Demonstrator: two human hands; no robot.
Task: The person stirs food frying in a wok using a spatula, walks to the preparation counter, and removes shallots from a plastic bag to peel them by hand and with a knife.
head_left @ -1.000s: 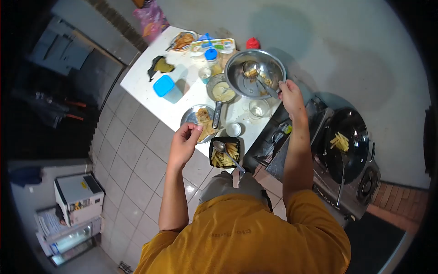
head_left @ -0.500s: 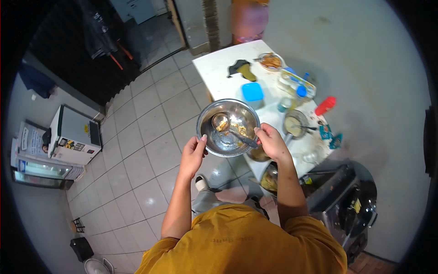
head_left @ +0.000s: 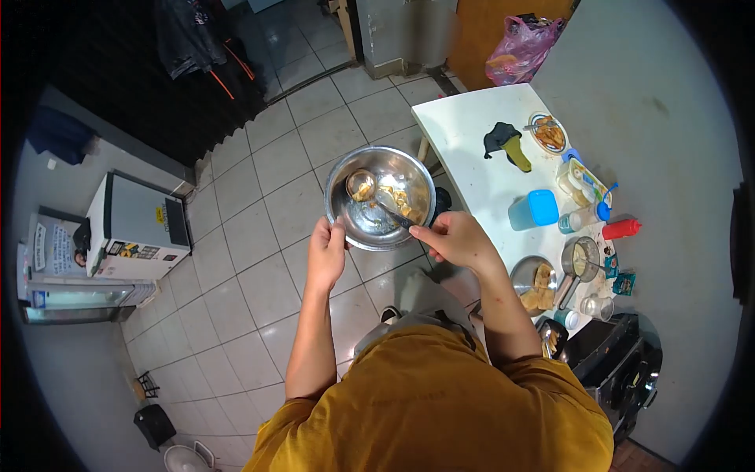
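Observation:
A shiny metal bowl is held in front of me over the tiled floor. My left hand is closed on its near-left rim, thumb on top. My right hand pinches the dark handle of a ladle, right at the bowl's near-right edge. Whether the right fingers also touch the rim, I cannot tell. The ladle's round scoop rests inside the bowl with some yellowish food in it. Several pale yellow food pieces lie on the bowl's bottom beside it.
To the right stands a white table with a blue-lidded container, a saucepan, a metal dish of browned pieces, a red bottle and a plate of food. A black stove is near my right; a small fridge stands left.
I have turned away from the table, which now sits farther right in view. The bowl has shifted slightly left and up. My right hand has moved from the bowl's side to the ladle's handle.

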